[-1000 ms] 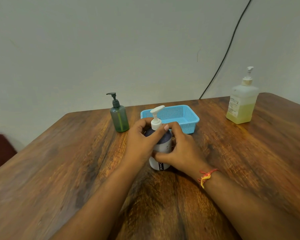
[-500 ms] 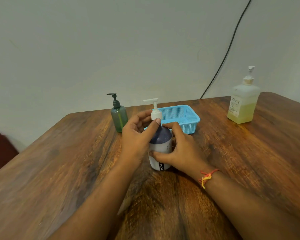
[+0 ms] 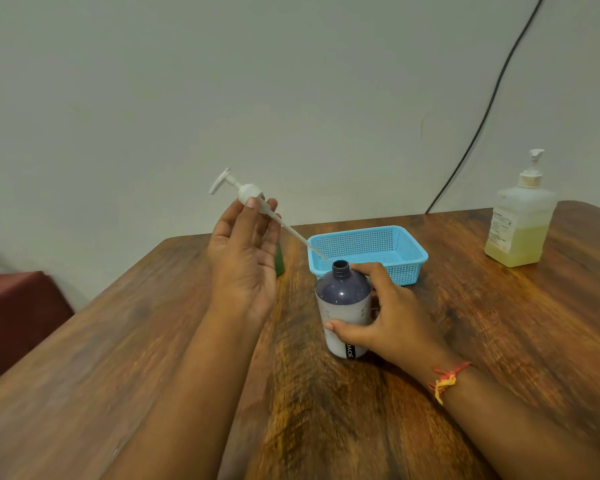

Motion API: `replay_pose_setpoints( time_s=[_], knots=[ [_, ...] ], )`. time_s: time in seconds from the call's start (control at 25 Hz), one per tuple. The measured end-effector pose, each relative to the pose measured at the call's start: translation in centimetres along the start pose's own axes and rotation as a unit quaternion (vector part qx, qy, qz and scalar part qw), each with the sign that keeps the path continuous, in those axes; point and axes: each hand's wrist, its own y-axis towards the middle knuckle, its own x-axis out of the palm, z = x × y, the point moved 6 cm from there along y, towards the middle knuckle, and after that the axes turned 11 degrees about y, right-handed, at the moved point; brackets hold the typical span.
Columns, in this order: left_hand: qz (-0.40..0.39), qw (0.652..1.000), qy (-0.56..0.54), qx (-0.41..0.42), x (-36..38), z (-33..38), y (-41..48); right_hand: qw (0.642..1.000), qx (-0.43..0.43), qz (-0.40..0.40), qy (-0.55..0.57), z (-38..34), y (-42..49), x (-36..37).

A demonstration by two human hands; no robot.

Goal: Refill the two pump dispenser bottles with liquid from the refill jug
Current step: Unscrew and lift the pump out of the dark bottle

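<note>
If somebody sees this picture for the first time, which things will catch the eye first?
First, the white pump head with its long tube, held tilted in the air by the left hand. Next, the open purple bottle at the table's centre, steadied by the right hand. Behind it stands a blue basket.

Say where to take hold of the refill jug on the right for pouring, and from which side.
Take the refill jug by its flat-sided body, roughly mid-height, coming from its left, the side facing the hands. It stands upright with nothing beside it, so that side is free. Avoid the pump head and narrow neck: too slim for a firm grip. The right hand is nearest, though it holds the purple bottle.
</note>
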Motion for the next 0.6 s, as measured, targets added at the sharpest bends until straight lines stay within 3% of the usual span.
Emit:
replay_pose_setpoints(
  time_s=[0.16, 0.2, 0.28, 0.4, 0.6],
  knots=[
    [0.060, 0.997, -0.038, -0.011, -3.3, 1.1, 2.2, 1.000, 0.003, -0.005, -0.005, -0.1, -0.1, -0.1],
    [0.073, 0.997, -0.002, -0.027, -4.3, 1.0, 2.5, 1.000, 0.003, -0.008, -0.005, -0.2, -0.1, -0.1],
    [0.090, 0.975, 0.188, -0.070, -6.3, -0.3, 2.7, 1.000, 0.007, -0.014, -0.005, -0.1, -0.1, 0.1],
    [0.089, 0.862, 0.492, -0.081, -9.1, -3.0, 2.8, 1.000, 0.021, -0.023, -0.003, 0.2, 0.0, 0.2],
    [0.011, 0.691, 0.721, -0.045, -11.1, -6.2, 3.5, 0.998, 0.040, -0.038, 0.006, 1.0, 0.0, 0.2]
  ],
)
